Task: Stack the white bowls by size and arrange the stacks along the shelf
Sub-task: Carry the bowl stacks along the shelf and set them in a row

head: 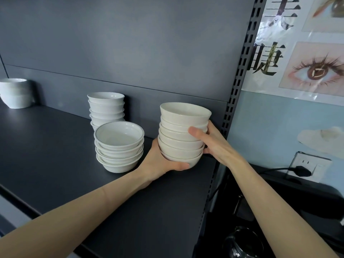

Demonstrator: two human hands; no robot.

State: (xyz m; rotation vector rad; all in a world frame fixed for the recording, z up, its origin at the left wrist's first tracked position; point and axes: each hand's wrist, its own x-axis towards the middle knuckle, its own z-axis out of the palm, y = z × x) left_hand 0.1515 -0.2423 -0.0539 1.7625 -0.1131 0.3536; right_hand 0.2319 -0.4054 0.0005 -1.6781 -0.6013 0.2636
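Note:
A stack of several plain white bowls (181, 135) stands near the right end of the dark shelf (55, 161). My left hand (160, 162) grips its bottom bowl from the left and below. My right hand (212, 144) holds the stack's right side, thumb across the middle bowls. Whether the stack touches the shelf is hidden by my hands. Just to the left sits a stack of wide shallow bowls with a thin dark rim line (119, 146). Behind that rises a taller stack of small white bowls (106, 107). Another white stack (14, 93) stands at the far left.
A slotted metal upright (240, 71) bounds the shelf on the right. Beyond it are a poster with eye pictures (307, 53), a wall socket with a black plug (301, 171), and dark objects below. The grey back panel stands close behind the stacks.

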